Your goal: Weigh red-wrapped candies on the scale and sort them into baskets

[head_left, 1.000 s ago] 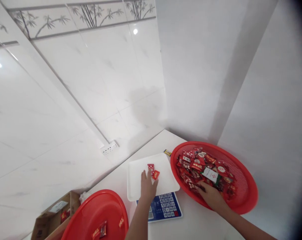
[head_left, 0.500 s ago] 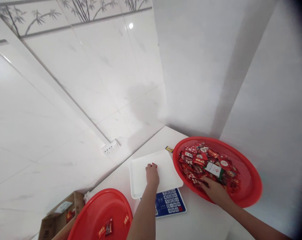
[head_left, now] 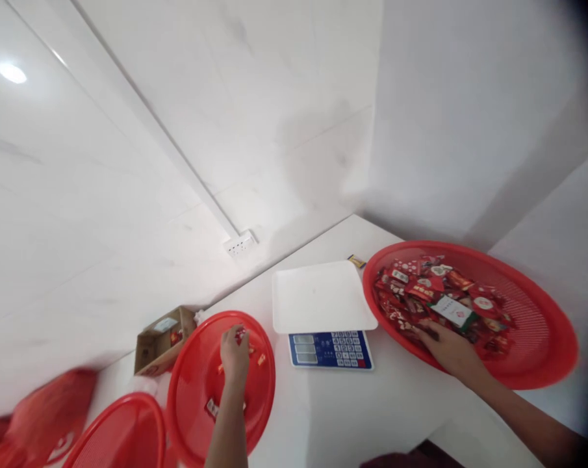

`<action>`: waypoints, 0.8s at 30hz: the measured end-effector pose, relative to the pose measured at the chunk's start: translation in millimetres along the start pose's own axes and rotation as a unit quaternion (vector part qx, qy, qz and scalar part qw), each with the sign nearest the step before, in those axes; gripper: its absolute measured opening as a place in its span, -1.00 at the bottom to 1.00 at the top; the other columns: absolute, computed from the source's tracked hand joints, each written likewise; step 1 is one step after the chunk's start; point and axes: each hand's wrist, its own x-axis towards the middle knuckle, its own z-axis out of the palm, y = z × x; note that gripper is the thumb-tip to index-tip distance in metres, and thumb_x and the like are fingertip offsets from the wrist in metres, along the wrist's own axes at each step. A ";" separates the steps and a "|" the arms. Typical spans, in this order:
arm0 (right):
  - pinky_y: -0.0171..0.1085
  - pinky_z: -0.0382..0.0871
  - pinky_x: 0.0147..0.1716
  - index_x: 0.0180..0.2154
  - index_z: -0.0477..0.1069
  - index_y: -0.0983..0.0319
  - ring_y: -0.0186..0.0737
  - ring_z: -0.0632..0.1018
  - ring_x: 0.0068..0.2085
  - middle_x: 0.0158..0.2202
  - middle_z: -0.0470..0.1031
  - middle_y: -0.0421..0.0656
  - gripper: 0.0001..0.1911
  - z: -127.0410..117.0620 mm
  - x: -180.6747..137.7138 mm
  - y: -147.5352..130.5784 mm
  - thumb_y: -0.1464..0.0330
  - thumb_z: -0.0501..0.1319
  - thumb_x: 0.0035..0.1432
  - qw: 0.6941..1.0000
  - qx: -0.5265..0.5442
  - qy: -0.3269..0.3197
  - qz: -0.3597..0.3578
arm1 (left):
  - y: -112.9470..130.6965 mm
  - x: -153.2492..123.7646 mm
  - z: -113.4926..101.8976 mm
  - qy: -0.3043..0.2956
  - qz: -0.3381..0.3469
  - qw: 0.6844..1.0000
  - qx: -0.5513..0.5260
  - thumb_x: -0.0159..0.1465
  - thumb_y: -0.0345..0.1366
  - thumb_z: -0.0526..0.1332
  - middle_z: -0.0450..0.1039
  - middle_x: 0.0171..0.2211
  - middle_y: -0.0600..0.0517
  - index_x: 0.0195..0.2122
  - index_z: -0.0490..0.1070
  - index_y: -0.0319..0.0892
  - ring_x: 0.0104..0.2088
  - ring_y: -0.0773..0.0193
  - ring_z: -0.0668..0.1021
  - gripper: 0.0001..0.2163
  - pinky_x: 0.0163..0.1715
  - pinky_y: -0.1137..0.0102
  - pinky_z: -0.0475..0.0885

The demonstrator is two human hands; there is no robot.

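Note:
My left hand (head_left: 235, 357) is closed on a small red wrapped candy (head_left: 240, 335) above the middle red basket (head_left: 182, 416). Below it in that basket lie a few loose candies (head_left: 261, 359). My right hand (head_left: 452, 354) reaches over the near rim of the large right-hand red basket (head_left: 542, 325). Its fingers are apart and touch the heap of red wrapped candies (head_left: 425, 287); their tips are partly lost among the wrappers. A white and green packet (head_left: 453, 311) lies on the heap near that hand.
Between the baskets stands a scale with a white tray (head_left: 323, 299) and a blue keypad (head_left: 330, 350). Behind the tray lies a small yellow and black packet (head_left: 357, 261). At left are a cardboard box (head_left: 150, 351), another red basket (head_left: 160, 416) and red bags (head_left: 54, 409).
My left hand has moved left from above the scale tray to the middle basket, holding a red candy. My right hand stays in the right basket. The view has turned left and down.

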 end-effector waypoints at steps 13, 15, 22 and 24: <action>-0.11 0.29 -0.28 -0.26 0.38 0.17 0.10 0.48 -0.19 -0.22 0.50 0.01 -0.69 -0.7 -6.3 -2.4 0.14 0.04 0.05 0.999 -0.023 -0.027 -0.020 | -3.1 -108.3 37.5 -0.220 -0.027 0.975 -0.026 0.20 -0.33 0.01 -0.10 0.26 -0.15 0.24 -0.12 -0.24 0.24 0.16 0.04 -0.43 0.15 0.26 0.05; -0.10 0.29 -0.24 -0.25 0.38 0.18 0.09 0.47 -0.17 -0.21 0.49 0.01 -0.66 -1.6 -5.8 -4.2 0.12 0.03 0.05 0.999 -0.016 -0.027 -0.017 | -4.6 -107.9 32.5 -0.235 -0.019 0.971 -0.043 0.16 -0.46 -0.03 -0.05 0.25 -0.13 0.23 -0.07 -0.23 0.23 0.19 0.07 -0.44 0.15 0.28 0.05; -0.19 0.29 -0.13 -0.30 0.39 0.24 -0.08 0.48 -0.17 -0.23 0.51 -0.04 -0.66 -14.3 -10.9 -18.5 0.15 0.02 0.05 0.997 0.074 -0.019 -0.022 | -53.3 -111.0 11.3 -0.204 -0.017 0.977 -0.066 -0.01 -0.44 0.05 0.22 0.12 -0.21 0.10 0.19 -0.25 0.12 0.01 0.28 -0.44 0.13 0.13 0.08; -0.19 0.28 -0.12 -0.30 0.39 0.25 -0.10 0.49 -0.18 -0.23 0.51 -0.05 -0.69 -15.2 -7.8 -18.5 0.20 0.02 0.06 0.995 0.098 -0.012 -0.018 | -56.7 -103.6 17.4 -0.180 -0.005 0.983 -0.047 -0.02 -0.34 0.09 0.31 0.04 -0.24 -0.02 0.30 -0.24 0.09 -0.09 0.30 -0.52 0.11 0.07 0.10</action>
